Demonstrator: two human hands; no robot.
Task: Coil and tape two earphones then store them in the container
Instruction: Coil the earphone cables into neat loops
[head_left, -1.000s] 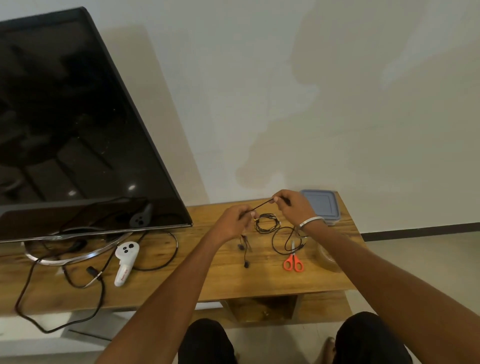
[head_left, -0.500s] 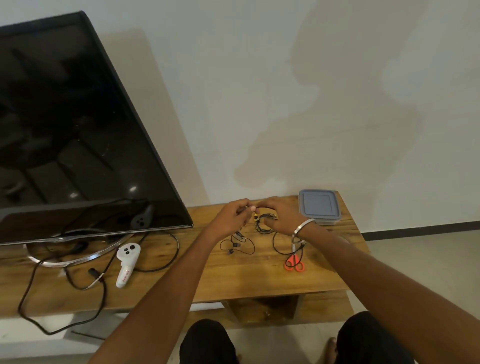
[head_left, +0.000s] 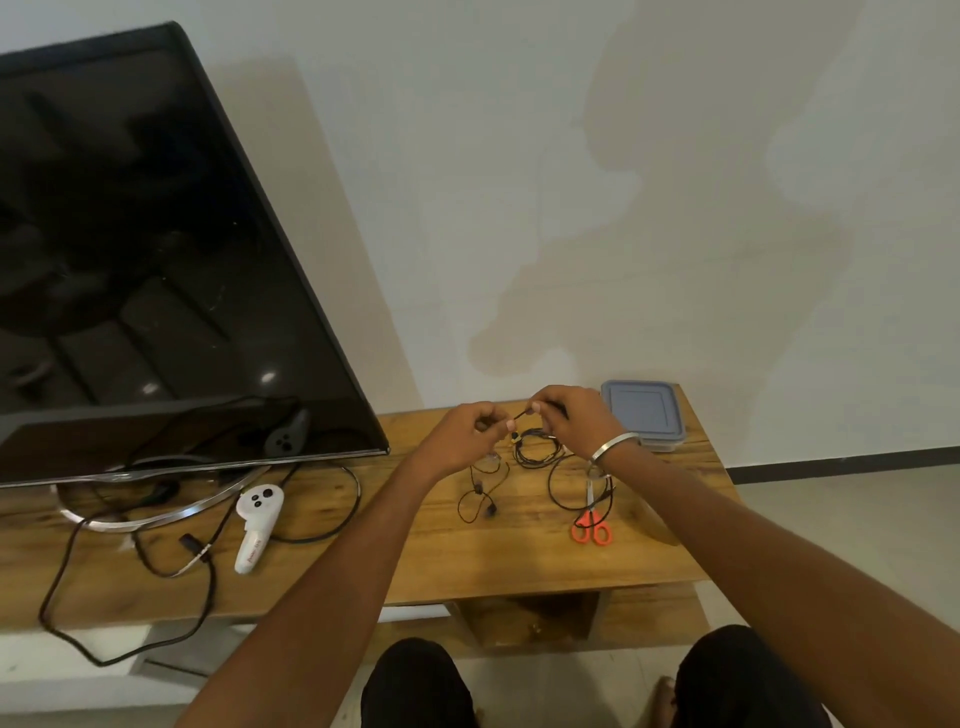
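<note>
Now we hold both hands raised just above the back of the long wooden desk (head_left: 519, 551); our left hand (head_left: 462, 436) and right hand (head_left: 566, 421) each pinch the thin black earphone cable (head_left: 521, 414) between fingertips, and a short stretch of it runs taut between them; its remaining length hangs down from our left hand to the desk, where small loops and the earbuds (head_left: 480, 501) lie in front of that hand. The second black earphone (head_left: 537, 448) lies on the desk just below our hands, partly gathered into a loose coil with a small yellow spot at its edge, and one wide loop of it trails toward the orange-handled scissors (head_left: 591, 527); whether that spot is tape we cannot tell. The grey-lidded square plastic container (head_left: 642, 413) sits shut at the far right corner, just beyond our right hand. We judge the cable light, limp and springy, so loops will tend to open unless pinched at their crossing; we would take hold on the wire near that crossing, not at the buds or plug joints, which look delicate; we see no tape roll.
</note>
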